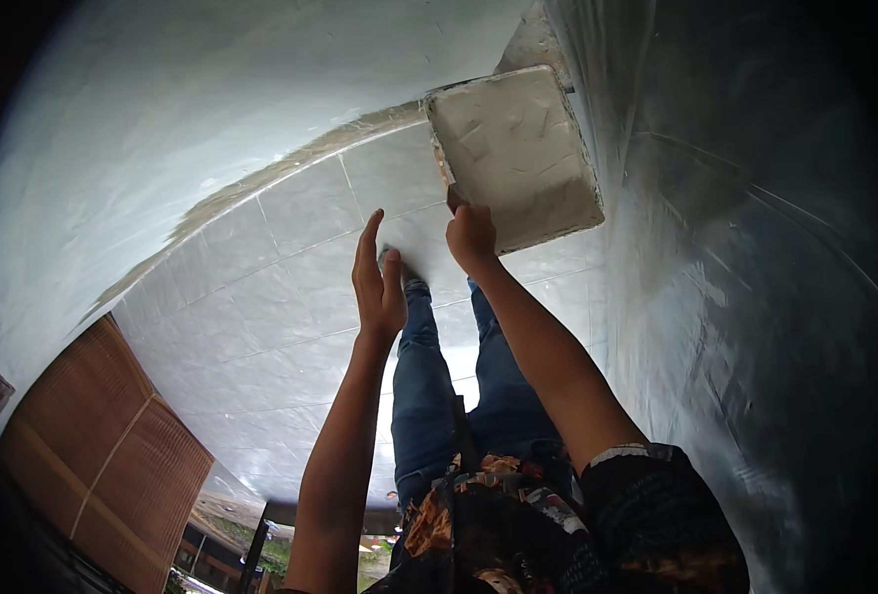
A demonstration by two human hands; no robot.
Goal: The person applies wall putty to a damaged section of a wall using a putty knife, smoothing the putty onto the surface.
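Observation:
A shallow rectangular tray (585, 158) holds pale grey, creamy compound, its rim crusted. My right hand (473, 234) is closed on a dark brownish tool handle (456, 198) at the tray's lower left edge; the rest of the tool is hidden or too small to make out, and I cannot tell whether the fingers touch the rim. My left hand (380, 277) is raised to the left of the tray, fingers stretched out, holding nothing.
Grey floor tiles (300, 257) run under my jeans-clad legs. A pale wall (162, 89) curves along the upper left, a streaked grey surface (736, 297) rises at the right. A brown ribbed screen (102, 445) is at lower left, with greenery beyond.

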